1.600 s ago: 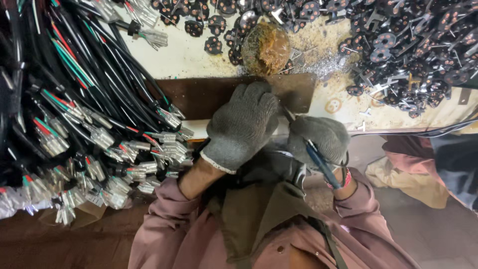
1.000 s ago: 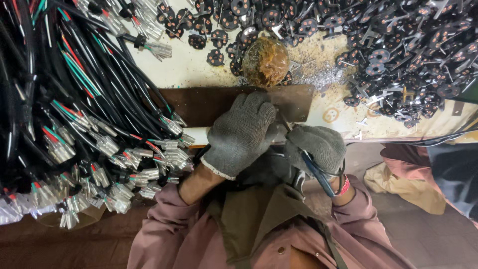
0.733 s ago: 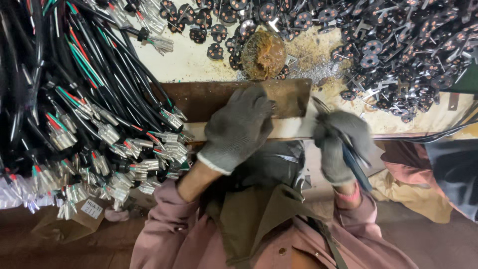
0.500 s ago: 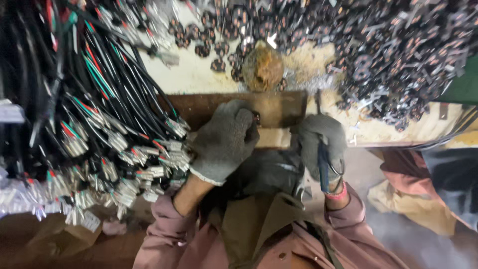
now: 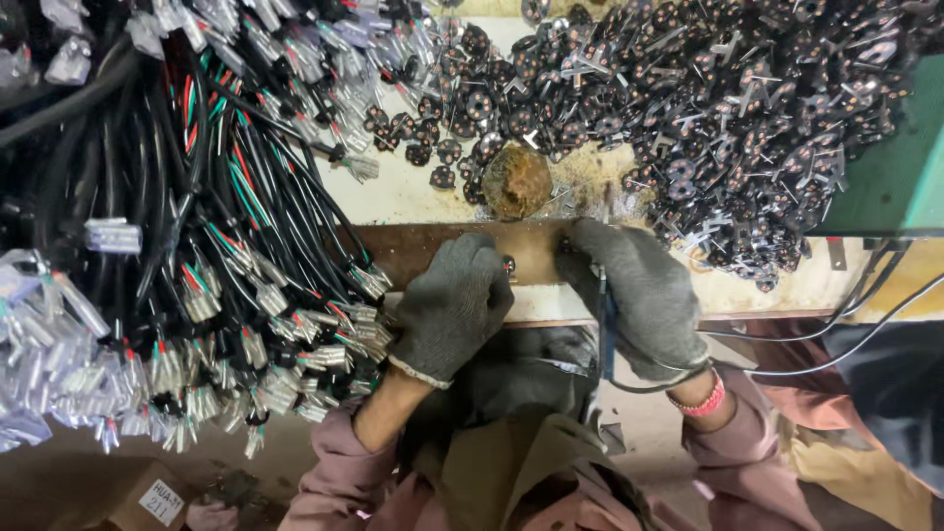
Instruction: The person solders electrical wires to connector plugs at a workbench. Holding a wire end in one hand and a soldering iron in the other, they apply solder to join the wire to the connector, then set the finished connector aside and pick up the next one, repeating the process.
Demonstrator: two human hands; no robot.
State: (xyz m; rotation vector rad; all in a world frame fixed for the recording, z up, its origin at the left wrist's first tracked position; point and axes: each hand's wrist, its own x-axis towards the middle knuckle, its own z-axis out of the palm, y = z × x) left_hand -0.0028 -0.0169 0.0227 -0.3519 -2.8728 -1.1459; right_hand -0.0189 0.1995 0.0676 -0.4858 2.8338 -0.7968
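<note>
Nearest, both gloved hands rest at the tabletop [image 5: 413, 197] edge; the left hand [image 5: 450, 305] is curled, its grasp hidden; the right hand [image 5: 634, 295] is closed round a blue-handled tool [image 5: 607, 329]; a small black disc [image 5: 508, 265] sits between them; beyond, a rusty lump [image 5: 514, 181], piled black connectors [image 5: 747, 108], wire bundles [image 5: 197, 226] at left.

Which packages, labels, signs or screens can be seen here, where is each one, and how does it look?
Cardboard box: bottom left corner, below the cable bundles; brown, partly cut off by the frame.
White label: stuck on that box; small, rectangular, tilted, with dark print.
No signs or screens are in view.
</note>
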